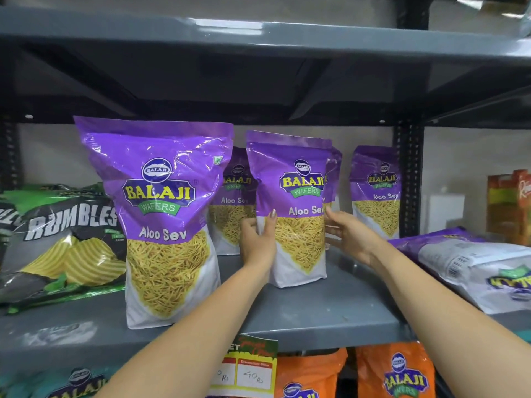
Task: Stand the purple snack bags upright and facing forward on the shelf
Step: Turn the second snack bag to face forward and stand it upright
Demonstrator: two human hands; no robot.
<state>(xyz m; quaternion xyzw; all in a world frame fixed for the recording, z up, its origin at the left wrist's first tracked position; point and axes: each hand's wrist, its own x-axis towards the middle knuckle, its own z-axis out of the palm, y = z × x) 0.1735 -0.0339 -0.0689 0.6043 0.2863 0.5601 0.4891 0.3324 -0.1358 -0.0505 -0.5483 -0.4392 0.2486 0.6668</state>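
Several purple Aloo Sev bags stand upright on the grey shelf (330,305), labels forward. The largest-looking bag (163,214) stands at the front left. A middle bag (296,214) is held between both hands: my left hand (258,239) grips its left edge, thumb on the front. My right hand (349,234) is at its right edge, fingers spread. Behind stand another bag (234,202) and one at the back right (376,191). One purple bag (471,265) lies flat at the right, back side up.
A black and green Rumbles chip bag (57,239) leans at the left. Orange cartons (508,208) stand at the far right. A dark upright post (408,179) rises behind. Orange bags (396,372) and a price tag (247,369) sit below the shelf edge.
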